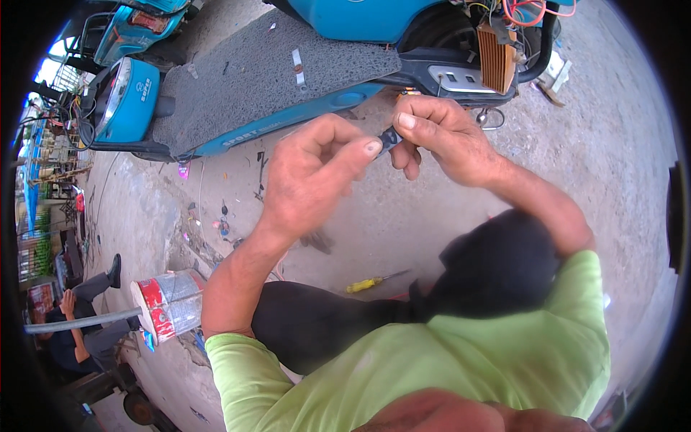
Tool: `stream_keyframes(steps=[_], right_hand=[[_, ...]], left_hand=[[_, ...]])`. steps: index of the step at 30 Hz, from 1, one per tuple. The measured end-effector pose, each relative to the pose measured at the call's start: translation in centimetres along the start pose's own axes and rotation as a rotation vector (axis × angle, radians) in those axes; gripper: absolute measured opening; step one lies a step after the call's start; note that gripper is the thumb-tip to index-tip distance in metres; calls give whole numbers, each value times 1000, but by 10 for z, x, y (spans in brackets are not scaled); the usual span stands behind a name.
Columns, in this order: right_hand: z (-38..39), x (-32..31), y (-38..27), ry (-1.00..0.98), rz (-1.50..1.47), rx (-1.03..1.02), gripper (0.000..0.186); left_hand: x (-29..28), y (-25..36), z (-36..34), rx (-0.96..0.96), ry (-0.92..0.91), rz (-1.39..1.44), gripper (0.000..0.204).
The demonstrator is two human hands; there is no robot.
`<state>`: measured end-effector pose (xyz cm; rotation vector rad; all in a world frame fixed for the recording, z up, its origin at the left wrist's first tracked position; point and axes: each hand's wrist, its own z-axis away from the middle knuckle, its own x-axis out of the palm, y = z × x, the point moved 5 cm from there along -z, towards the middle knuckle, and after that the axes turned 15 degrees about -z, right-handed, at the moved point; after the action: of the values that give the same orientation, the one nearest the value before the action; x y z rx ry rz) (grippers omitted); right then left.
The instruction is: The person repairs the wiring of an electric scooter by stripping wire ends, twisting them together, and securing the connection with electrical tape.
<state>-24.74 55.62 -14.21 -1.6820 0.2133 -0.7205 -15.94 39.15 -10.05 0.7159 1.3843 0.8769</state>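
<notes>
My left hand pinches a small dark piece between thumb and curled fingers. My right hand grips the other end of it, thumb on top, lower fingers bent beneath. The piece is too small and partly covered to identify. Both hands are just in front of a teal electric scooter with a grey textured footboard, beside its rear section where a brown finned metal part and loose coloured wires show.
A yellow-handled screwdriver lies on the concrete ground by my dark-trousered legs. A red-and-silver can with a grey tube stands at left, near a seated person. Another teal scooter is at upper left; small debris lies scattered.
</notes>
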Motion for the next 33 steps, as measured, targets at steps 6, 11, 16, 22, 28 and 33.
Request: stream_keyframes(steps=[6,11,16,22,28,33], right_hand=[[-3,9,7,-26,-1,63,46],[-1,9,1,-25,-94,-36,27],[-2,16,-12,-40,455,-274,38],[0,19,-12,30,259,-47,30],[0,13,-6,2,112,-46,19],[-1,8,-3,24,-14,-38,19]], left_hand=[[14,-2,1,74,-24,51,22],[2,15,2,405,146,-253,30],[2,-5,1,283,195,-137,23],[0,-5,-4,204,181,-8,25],[-2,-22,-12,87,49,223,28],[-3,-22,-15,117,-12,380,30]])
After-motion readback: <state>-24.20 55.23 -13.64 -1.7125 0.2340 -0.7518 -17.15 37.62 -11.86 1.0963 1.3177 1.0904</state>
